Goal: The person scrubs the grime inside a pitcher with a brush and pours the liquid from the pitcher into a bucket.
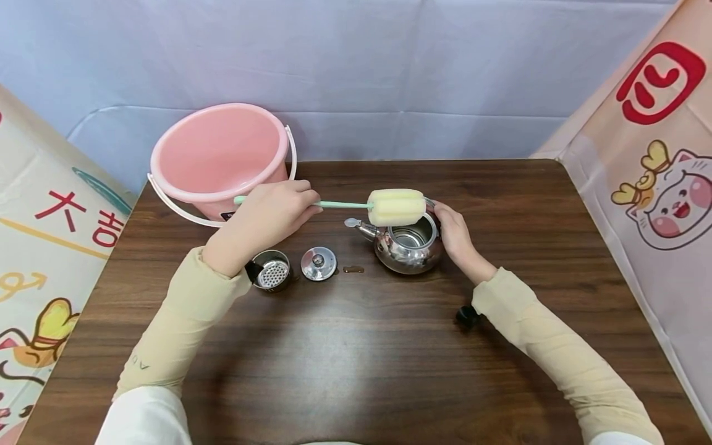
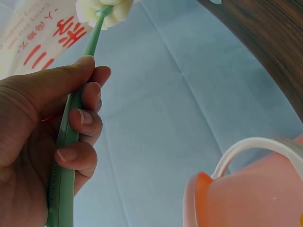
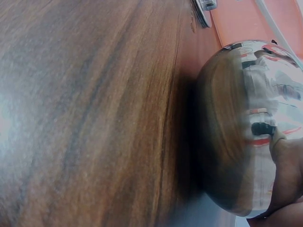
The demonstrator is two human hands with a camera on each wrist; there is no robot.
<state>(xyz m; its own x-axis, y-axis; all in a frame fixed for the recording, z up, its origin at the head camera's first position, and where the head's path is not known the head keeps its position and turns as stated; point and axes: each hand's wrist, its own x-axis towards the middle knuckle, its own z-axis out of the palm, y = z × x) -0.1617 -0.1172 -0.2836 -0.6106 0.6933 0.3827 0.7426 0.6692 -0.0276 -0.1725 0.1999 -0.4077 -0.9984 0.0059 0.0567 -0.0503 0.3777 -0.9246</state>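
My left hand (image 1: 278, 209) grips the slim green brush (image 1: 345, 204) (ridged, soft-looking sponge head (image 1: 396, 207)!); my right hand (image 1: 456, 236) holds the round, mirror-shiny kettle (image 1: 410, 258).

Room across front of table (image 1: 345, 377); kettle (image 1: 408, 256), lid (image 1: 319, 264), strainer (image 1: 274, 273), bucket (image 1: 222, 148) obstruct behind.

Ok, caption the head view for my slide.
Left hand holds a sponge brush near a lidless teapot held by the right hand; pink bucket at left.
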